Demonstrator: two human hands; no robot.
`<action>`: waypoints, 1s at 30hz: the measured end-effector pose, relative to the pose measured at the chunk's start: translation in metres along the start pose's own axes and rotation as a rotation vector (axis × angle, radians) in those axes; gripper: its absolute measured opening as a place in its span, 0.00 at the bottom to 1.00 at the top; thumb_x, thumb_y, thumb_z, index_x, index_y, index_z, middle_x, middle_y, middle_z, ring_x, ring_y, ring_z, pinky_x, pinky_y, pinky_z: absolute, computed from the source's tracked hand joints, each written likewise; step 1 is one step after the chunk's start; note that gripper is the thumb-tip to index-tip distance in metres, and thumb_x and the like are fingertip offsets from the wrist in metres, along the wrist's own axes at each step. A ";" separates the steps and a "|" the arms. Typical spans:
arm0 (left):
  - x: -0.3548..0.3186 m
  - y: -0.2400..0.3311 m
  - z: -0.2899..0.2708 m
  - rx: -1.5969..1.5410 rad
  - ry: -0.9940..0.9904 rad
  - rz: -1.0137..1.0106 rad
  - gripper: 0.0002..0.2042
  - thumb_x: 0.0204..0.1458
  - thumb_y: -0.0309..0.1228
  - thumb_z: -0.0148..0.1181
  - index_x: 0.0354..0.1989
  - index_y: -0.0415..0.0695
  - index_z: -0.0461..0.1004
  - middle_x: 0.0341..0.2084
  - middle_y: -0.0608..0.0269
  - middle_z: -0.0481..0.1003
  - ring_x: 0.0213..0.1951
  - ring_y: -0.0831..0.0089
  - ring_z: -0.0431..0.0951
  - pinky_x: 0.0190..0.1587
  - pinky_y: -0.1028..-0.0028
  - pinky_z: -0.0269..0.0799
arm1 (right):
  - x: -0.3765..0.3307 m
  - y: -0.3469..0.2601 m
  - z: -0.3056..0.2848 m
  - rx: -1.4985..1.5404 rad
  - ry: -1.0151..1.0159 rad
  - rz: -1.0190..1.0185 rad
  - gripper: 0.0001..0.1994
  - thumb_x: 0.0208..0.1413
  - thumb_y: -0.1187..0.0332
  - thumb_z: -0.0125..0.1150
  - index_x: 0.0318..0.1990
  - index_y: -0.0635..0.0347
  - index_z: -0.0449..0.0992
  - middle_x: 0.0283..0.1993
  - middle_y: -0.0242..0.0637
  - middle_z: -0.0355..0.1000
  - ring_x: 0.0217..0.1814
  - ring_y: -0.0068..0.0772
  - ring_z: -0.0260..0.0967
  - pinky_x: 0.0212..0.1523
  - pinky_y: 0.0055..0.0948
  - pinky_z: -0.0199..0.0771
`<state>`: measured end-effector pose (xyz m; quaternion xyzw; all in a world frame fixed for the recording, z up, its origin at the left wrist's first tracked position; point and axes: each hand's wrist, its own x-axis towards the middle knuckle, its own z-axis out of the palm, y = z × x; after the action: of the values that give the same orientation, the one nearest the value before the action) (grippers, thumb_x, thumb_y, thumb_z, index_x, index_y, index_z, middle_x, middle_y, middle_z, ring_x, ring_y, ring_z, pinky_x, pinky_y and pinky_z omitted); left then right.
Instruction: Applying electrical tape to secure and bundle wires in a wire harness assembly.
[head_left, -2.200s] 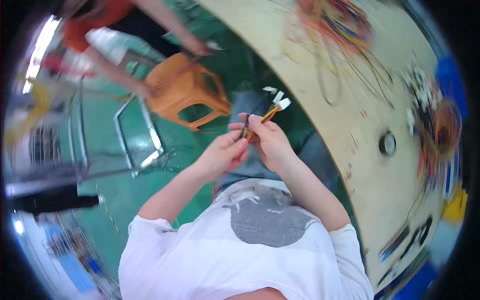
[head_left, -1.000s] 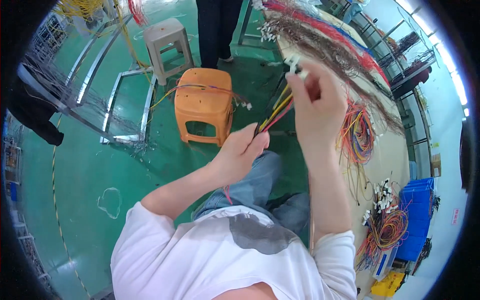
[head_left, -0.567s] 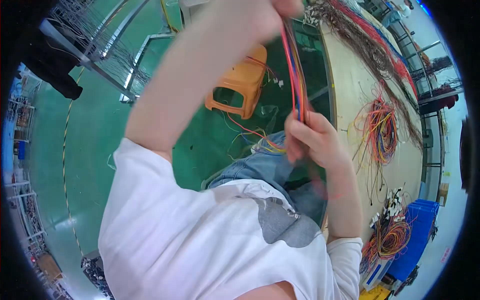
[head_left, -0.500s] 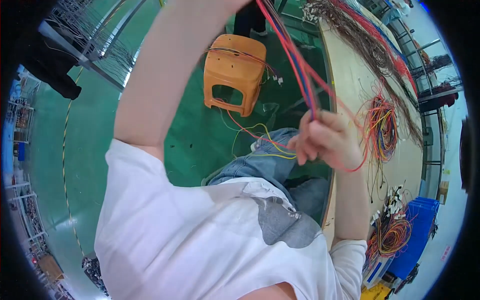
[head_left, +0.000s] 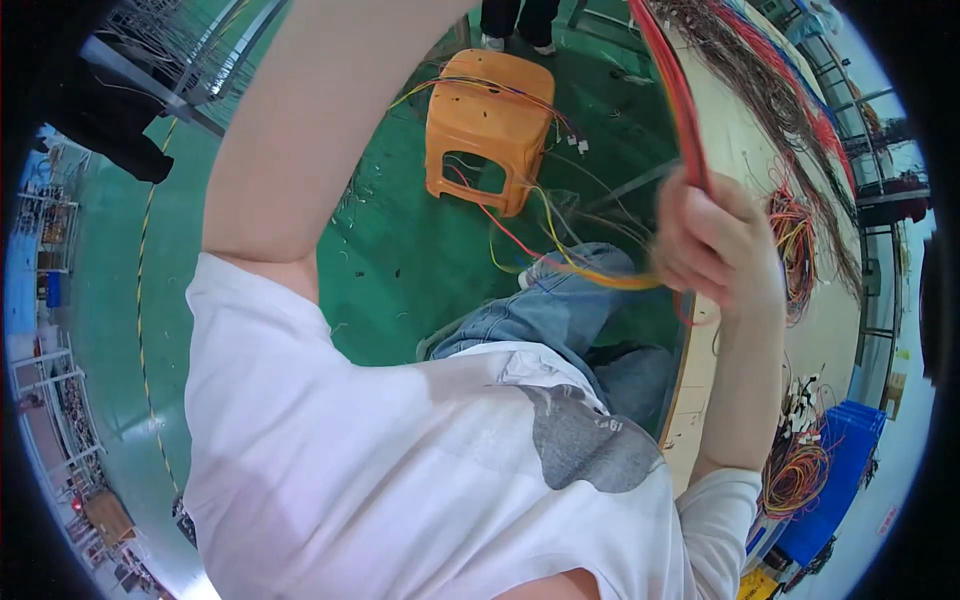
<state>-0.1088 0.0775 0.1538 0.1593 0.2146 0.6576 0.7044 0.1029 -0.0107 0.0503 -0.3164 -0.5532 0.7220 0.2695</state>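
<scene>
The nearer right hand (head_left: 715, 238), blurred but curled into a loose fist, has hold of a slim bundle of red, orange and yellow plastic-coated wires (head_left: 684, 108) — its long axis rising leftward to the upper edge — while the left hand, out of view, can't be judged.

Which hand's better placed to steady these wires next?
Probably your right hand: its fingers are curled around the wires, in plain view. Your left hand is out of sight beyond the top edge.
</scene>
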 end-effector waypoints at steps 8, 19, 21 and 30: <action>-0.025 -0.115 -0.151 -0.034 0.118 -0.588 0.21 0.54 0.45 0.36 0.28 0.37 0.66 0.27 0.50 0.70 0.31 0.62 0.70 0.40 0.64 0.66 | -0.051 -0.056 -0.026 -0.227 0.195 0.286 0.12 0.53 0.64 0.46 0.24 0.63 0.65 0.11 0.21 0.51 0.10 0.10 0.42 0.10 0.14 0.39; -0.048 -0.115 -0.069 0.691 -1.232 -0.563 0.15 0.48 0.40 0.49 0.25 0.38 0.64 0.18 0.65 0.65 0.21 0.79 0.65 0.26 0.79 0.63 | -0.092 -0.102 -0.017 -0.342 0.063 0.274 0.13 0.53 0.64 0.46 0.23 0.65 0.66 0.10 0.20 0.49 0.11 0.09 0.41 0.09 0.14 0.37; -0.054 -0.114 -0.082 0.711 -1.174 -0.683 0.14 0.50 0.37 0.47 0.20 0.39 0.61 0.09 0.70 0.60 0.11 0.83 0.57 0.13 0.80 0.58 | -0.109 -0.098 -0.027 -0.330 0.119 0.219 0.13 0.53 0.65 0.46 0.23 0.65 0.66 0.10 0.20 0.50 0.10 0.09 0.41 0.09 0.14 0.37; -0.056 -0.042 -0.071 0.018 -0.717 -0.508 0.14 0.56 0.41 0.34 0.21 0.48 0.55 0.09 0.76 0.47 0.07 0.85 0.44 0.07 0.80 0.39 | -0.078 -0.030 -0.047 -0.106 0.197 0.135 0.08 0.49 0.66 0.53 0.23 0.57 0.64 0.12 0.20 0.51 0.10 0.09 0.43 0.10 0.12 0.41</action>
<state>-0.1111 0.0146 0.0767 0.3256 -0.0055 0.3648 0.8723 0.1908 -0.0318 0.0832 -0.4361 -0.5390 0.6737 0.2559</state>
